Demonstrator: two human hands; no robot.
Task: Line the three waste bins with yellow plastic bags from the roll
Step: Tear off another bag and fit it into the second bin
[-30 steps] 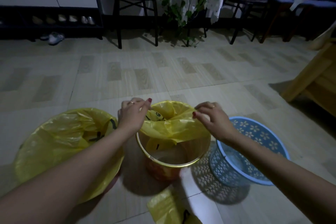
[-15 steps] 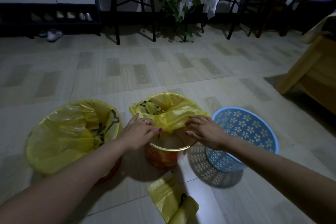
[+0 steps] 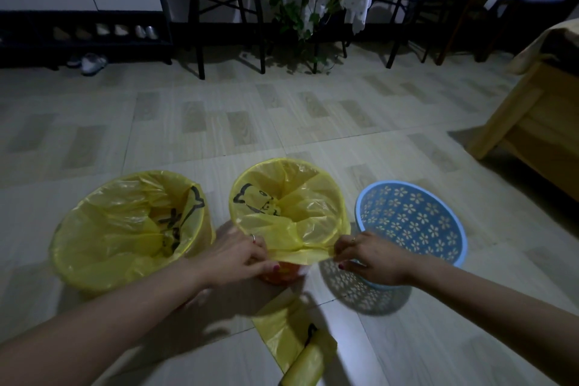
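Three bins in a row on the floor: two lined in yellow, left bin [image 3: 131, 229] and middle bin [image 3: 283, 274]; one blue basket [image 3: 410, 222] bare. Left hand [image 3: 241, 257] and right hand [image 3: 366, 255] pinching the middle bag's [image 3: 291, 213] near hem. One roll [image 3: 305, 362] in front.

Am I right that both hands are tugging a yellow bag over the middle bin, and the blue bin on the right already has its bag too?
Not quite. The head view shows the blue bin bare, with no bag in it. The rest holds: the left hand and right hand pull the yellow bag over the middle bin.
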